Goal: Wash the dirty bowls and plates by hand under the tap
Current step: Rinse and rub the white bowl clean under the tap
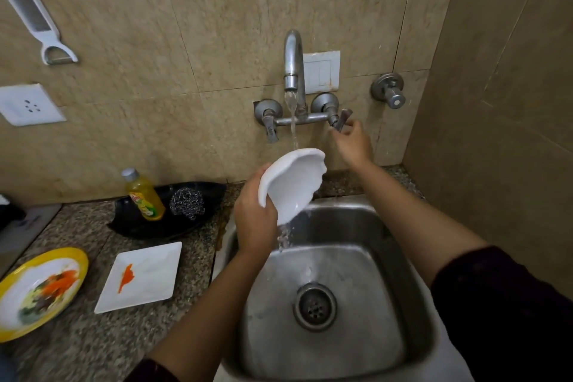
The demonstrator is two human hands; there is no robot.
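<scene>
My left hand (pixel 252 214) grips a white scalloped bowl (pixel 293 184), tilted over the steel sink (pixel 403 257). Water runs from the tap (pixel 293 65) onto the bowl's rim and spills off its low edge into the basin. My right hand (pixel 352 141) reaches up to the right tap handle (pixel 341 121), fingers on it. On the counter to the left lie a white square plate (pixel 155 276) with an orange smear and a yellow-rimmed round plate (pixel 21 313) with food scraps.
A black dish (pixel 130 220) behind the plates holds a yellow dish-soap bottle (pixel 144 195) and a steel scrubber (pixel 187 203). A second valve (pixel 389 91) sticks out of the wall right of the tap. A side wall closes in at the right. The drain (pixel 314 305) sits mid-basin.
</scene>
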